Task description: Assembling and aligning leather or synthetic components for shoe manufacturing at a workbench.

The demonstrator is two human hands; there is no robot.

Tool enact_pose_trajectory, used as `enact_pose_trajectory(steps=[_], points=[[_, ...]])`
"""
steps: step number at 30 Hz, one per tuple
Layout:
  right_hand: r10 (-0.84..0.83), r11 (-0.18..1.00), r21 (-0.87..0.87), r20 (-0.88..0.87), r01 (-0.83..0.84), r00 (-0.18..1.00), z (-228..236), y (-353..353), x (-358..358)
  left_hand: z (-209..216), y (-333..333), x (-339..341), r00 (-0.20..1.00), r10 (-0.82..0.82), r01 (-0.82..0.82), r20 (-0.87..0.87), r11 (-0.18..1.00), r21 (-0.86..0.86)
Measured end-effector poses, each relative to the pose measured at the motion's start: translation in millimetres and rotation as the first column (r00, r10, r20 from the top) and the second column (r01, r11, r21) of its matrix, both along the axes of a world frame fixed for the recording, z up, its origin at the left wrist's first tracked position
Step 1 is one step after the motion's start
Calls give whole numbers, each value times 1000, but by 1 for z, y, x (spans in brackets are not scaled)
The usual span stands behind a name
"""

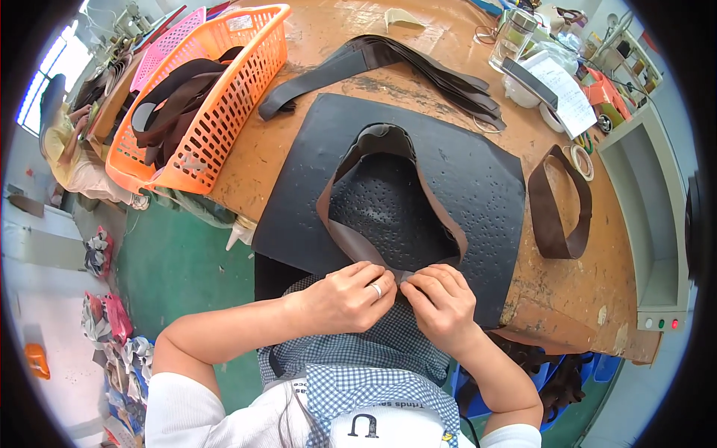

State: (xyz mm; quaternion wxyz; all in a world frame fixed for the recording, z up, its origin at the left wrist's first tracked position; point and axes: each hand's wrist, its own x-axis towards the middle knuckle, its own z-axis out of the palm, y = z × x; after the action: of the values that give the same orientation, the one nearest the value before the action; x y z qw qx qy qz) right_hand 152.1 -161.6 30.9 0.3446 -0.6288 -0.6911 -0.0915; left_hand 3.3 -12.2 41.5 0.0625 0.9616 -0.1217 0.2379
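Note:
A brown band [349, 243], bent into a loop and standing on its edge, lies over a black mat [478, 172] pitted with small holes. Its two ends come together at the mat's near edge, between my hands. My left hand [358, 295], with a ring on one finger, is closed in a pinch on the band at the left of this joint. Close beside it, my right hand [441, 302] pinches the band from the right. A small greyish patch shows between the fingertips; the fingers partly hide the joint. Another brown band loop [547, 224] rests right of the mat.
An orange basket [246, 97] of brown bands stands at the table's left edge. Beyond the mat lies a bundle of dark strips [418, 63]. Tape rolls [582, 162], a phone [530, 82] and a glass jar [511, 37] sit right. A person [67, 157] is far left.

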Motion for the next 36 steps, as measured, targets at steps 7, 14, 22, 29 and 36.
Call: enact_pose_trajectory(steps=[7, 14, 22, 29, 36], points=[[-25, 1000, 16, 15, 25, 1000, 1, 1, 1, -9, -10, 2, 996, -20, 14, 87, 998, 67], [54, 996, -81, 165, -41, 985, 10, -9, 4, -6, -6, 10, 976, 213, -178, 36, 887, -426], [-7, 979, -201, 169, 41, 986, 14, -15, -3, -2, -14, 2, 897, 415, -375, -150, 541, -753], [-92, 973, -203, 106, 112, 990, 1, -19, -12, -2, -15, -2, 942, 320, -309, -97, 723, -618], [-42, 981, -170, 264, 89, 964, -5, -31, -10, -8, -20, 4, 942, 332, -311, -51, 807, -503]])
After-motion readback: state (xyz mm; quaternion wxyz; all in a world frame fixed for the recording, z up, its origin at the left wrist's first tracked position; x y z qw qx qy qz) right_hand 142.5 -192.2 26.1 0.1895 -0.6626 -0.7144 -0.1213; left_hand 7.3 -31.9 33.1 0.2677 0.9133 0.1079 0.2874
